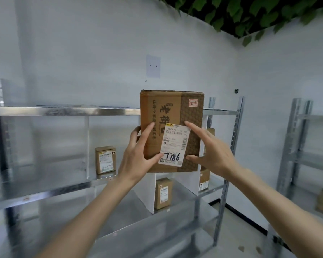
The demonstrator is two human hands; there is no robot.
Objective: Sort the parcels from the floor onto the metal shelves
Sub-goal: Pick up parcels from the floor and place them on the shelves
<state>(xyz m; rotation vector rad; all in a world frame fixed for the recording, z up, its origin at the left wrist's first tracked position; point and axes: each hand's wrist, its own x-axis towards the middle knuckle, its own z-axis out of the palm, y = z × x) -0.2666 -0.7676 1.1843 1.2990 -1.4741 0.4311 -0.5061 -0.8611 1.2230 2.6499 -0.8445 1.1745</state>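
Holding the big box [171, 131] up by the top shelf [63, 111], the left hand [138, 157] is gripping its side; the right hand [211, 151] is spread, touching. Keeping it level should help.

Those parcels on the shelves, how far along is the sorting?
Done: at least three small parcels stand on the metal shelves, one on the middle shelf, another lower down. In hand: the left hand and right hand hold a big box, handwritten 7186, up in front of the rack. Left: shelving it; the floor pile is out of view.
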